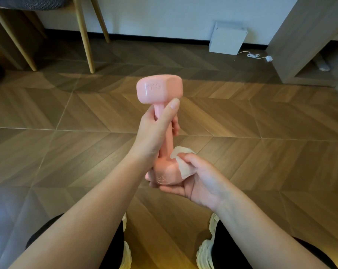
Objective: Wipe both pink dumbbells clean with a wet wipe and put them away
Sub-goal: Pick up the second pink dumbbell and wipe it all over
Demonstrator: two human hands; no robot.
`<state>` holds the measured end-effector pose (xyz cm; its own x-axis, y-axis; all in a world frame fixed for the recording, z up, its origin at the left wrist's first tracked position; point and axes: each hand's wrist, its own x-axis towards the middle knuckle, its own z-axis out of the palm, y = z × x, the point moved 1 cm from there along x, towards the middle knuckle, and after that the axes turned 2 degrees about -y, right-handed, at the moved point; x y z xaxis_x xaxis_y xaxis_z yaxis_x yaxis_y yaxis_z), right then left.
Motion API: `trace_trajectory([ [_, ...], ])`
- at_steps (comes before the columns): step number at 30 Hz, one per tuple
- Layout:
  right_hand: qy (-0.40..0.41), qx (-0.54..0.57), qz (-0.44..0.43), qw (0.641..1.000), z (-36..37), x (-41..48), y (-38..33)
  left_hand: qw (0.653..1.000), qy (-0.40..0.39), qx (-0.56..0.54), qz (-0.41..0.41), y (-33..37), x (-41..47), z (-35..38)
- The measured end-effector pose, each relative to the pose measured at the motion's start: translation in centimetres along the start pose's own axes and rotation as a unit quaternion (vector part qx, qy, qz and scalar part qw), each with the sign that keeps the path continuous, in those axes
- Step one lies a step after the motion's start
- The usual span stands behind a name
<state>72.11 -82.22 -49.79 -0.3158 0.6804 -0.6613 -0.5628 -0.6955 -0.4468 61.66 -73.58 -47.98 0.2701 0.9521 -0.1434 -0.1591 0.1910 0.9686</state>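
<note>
- One pink dumbbell point(158, 91) in view, held near upright in the air above the floor point(261, 123), "1KG" on its upper head.
- Handle gripped by the left hand point(154, 133), thumb lying up toward the upper head.
- Lower head cupped from beneath by the right hand point(199, 179), whose thumb pins a wet wipe point(184, 166) against that head's side.
- Both hands close, stacked along the dumbbell.
- Below: white shoes point(205, 251) on herringbone wood.
- Beyond: chair legs point(84, 35) far left, white box point(227, 38) by the wall, wooden cabinet point(303, 35) right.
</note>
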Motion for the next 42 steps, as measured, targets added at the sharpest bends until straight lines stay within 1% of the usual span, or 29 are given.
trace_trajectory([
  [2, 0.013, 0.025, -0.01, 1.0, 0.1, 0.0, -0.1, 0.999, 0.025, -0.014, -0.027, 0.1, 0.2, 0.1],
  [5, 0.055, -0.012, -0.033, 0.998, -0.3, 0.8, 0.2, 0.997, 0.031, -0.026, -0.068, 0.0, 0.0, 0.3],
  [8, 0.077, -0.044, -0.039, 0.995, -0.4, 1.6, 0.8, 0.997, 0.035, -0.042, -0.061, 0.1, -0.4, 0.7],
  [10, 0.085, -0.072, -0.031, 0.993, -0.5, 1.7, 0.8, 0.997, 0.01, -0.062, -0.05, 0.3, -0.5, 0.9],
  [12, 0.068, -0.104, -0.002, 0.992, -0.6, 1.3, 0.6, 0.994, -0.018, -0.096, -0.044, 0.4, -0.6, 0.9],
  [14, 0.053, -0.136, 0.008, 0.989, -1.0, 1.0, 0.6, 0.989, -0.042, -0.131, -0.048, 0.4, -0.7, 0.8],
  [15, 0.063, -0.152, 0.001, 0.986, -1.0, 1.1, 0.6, 0.987, -0.055, -0.144, -0.05, 0.4, -0.8, 0.8],
  [17, 0.111, -0.184, -0.019, 0.976, -1.0, 1.5, 0.9, 0.985, -0.079, -0.148, -0.046, 0.0, -0.9, 0.7],
  [19, 0.161, -0.214, -0.021, 0.963, -1.0, 2.0, 1.0, 0.987, -0.099, -0.124, -0.036, -0.3, -1.0, 0.9],
  [20, 0.169, -0.218, -0.019, 0.961, -1.1, 2.2, 1.0, 0.988, -0.11, -0.109, -0.028, -0.3, -1.0, 1.1],
  [22, 0.136, -0.186, -0.024, 0.973, -1.4, 2.1, 0.9, 0.987, -0.128, -0.096, -0.015, -0.1, -1.0, 1.3],
  [24, 0.1, -0.147, -0.033, 0.984, -1.5, 1.5, 0.7, 0.985, -0.134, -0.106, -0.016, 0.2, -0.9, 1.2],
  [27, 0.112, -0.17, -0.045, 0.978, -1.7, 1.7, 0.9, 0.984, -0.133, -0.115, -0.011, 0.4, -0.8, 0.7],
  [30, 0.139, -0.217, -0.03, 0.966, -1.2, 2.4, 0.9, 0.983, -0.14, -0.117, -0.018, 0.4, -0.9, 0.7],
  [33, 0.116, -0.194, -0.021, 0.974, -1.2, 2.5, 0.6, 0.98, -0.15, -0.128, -0.017, 0.5, -0.7, 0.6],
  [36, 0.111, -0.162, -0.055, 0.979, -1.7, 2.3, 0.4, 0.983, -0.121, -0.134, -0.024, 0.9, -0.1, 0.1],
  [38, 0.114, -0.146, -0.064, 0.981, -1.8, 2.2, 0.5, 0.995, -0.079, -0.065, -0.017, 0.8, 0.3, -0.1],
  [40, 0.137, -0.141, -0.061, 0.979, -2.0, 2.3, 0.7, 0.999, -0.036, 0.005, -0.026, 0.4, 0.3, 0.0],
  [42, 0.169, -0.14, -0.062, 0.974, -2.2, 2.7, 1.0, 0.999, -0.003, 0.017, -0.048, -0.1, 0.1, 0.2],
])
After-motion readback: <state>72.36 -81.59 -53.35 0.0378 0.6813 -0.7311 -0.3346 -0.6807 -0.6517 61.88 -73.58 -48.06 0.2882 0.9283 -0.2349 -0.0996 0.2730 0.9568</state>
